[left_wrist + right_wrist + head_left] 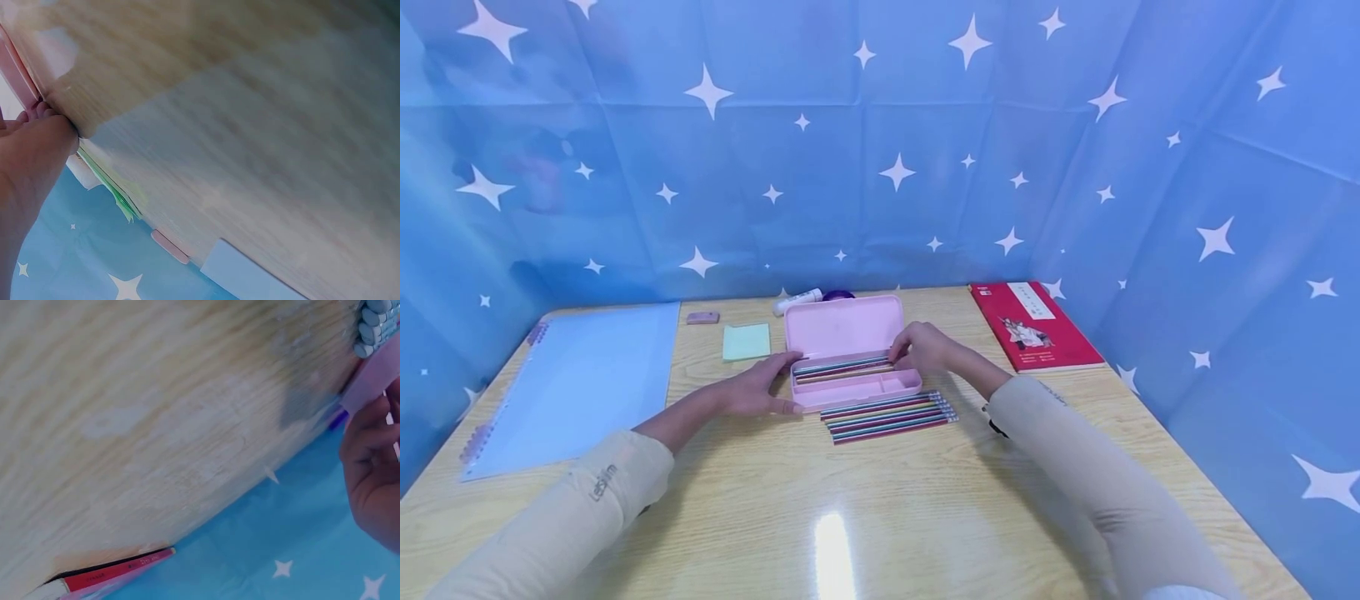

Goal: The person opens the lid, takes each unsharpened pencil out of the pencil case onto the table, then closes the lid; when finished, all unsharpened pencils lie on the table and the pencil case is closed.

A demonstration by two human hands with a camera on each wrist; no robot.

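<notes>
A pink pencil case (850, 392) lies with its lid (846, 325) raised at the back. Several striped pencils (842, 367) are in its long rear compartment. My left hand (752, 387) holds the case's left end, thumb at the front corner and fingers near the hinge. My right hand (922, 346) reaches over the right end, its curled fingers pinching at the pencils' ends; how many it touches is hidden. More pencils (887, 417) lie side by side on the table before the case. Their pale ends (369, 331) show in the right wrist view.
Left of the case lie a sticky-note pad (747, 342), a small pink eraser (703, 317) and a pale blue spiral sheet (580, 383). A white tube (797, 301) and a purple round item (838, 295) are behind the lid. A red book (1036, 325) lies at the right edge.
</notes>
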